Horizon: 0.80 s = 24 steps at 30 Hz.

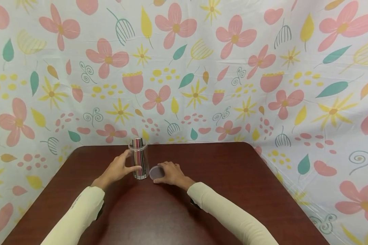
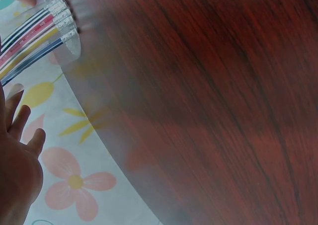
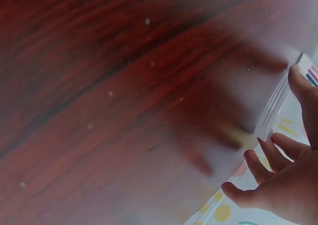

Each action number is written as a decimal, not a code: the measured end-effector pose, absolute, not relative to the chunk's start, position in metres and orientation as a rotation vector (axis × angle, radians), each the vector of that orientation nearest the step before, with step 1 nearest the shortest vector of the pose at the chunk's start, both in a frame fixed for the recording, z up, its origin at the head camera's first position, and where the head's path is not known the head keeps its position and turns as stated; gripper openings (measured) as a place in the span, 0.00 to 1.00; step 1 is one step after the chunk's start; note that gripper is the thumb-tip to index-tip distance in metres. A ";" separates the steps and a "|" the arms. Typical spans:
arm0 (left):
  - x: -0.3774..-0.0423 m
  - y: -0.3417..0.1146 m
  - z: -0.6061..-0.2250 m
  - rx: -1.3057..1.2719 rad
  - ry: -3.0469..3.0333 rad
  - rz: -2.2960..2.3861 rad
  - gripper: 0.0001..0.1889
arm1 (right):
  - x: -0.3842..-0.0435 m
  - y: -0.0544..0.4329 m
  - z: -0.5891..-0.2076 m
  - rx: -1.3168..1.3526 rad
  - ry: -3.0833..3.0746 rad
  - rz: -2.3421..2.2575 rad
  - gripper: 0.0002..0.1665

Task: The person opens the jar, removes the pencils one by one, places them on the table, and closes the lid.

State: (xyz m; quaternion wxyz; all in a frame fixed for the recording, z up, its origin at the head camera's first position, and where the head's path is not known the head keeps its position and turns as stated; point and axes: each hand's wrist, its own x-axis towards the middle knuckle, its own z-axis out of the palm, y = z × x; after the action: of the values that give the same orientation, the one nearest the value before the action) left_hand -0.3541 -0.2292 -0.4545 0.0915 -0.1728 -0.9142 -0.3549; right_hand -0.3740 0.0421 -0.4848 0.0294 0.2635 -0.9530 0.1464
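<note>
A clear cylindrical jar stands upright on the table, left of its middle. Packed inside are several slim striped sticks that look like pencils, their tops rising above the rim; silvery lower ends of the pencils show in the left wrist view. My left hand grips the jar from the left, thumb across its front and fingers behind. Just right of the jar, my right hand pinches a round translucent lid on edge between thumb and fingers. The lid's ridged rim appears in the right wrist view.
The dark reddish wooden table has rounded far corners. A floral curtain hangs close behind its far edge and along its sides.
</note>
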 end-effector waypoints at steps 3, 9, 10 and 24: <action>-0.354 -0.229 -0.454 -0.508 -2.714 -1.062 0.47 | -0.373 0.043 -0.484 0.813 -2.941 0.460 0.47; -0.352 -0.228 -0.453 -0.502 -2.732 -1.050 0.47 | -0.373 0.044 -0.486 0.834 -2.949 0.519 0.47; -0.351 -0.228 -0.453 -0.500 -2.733 -1.049 0.46 | -0.373 0.045 -0.486 0.837 -2.949 0.523 0.48; -0.349 -0.226 -0.452 -0.492 -2.731 -1.039 0.46 | -0.373 0.051 -0.480 0.870 -2.920 0.594 0.51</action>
State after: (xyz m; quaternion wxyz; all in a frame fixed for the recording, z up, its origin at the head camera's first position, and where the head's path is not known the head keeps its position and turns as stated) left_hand -0.3487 -0.2259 -0.4518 0.0894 -0.1653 -0.9180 -0.3492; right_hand -0.3727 0.0508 -0.4800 0.0186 0.2803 -0.9405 0.1914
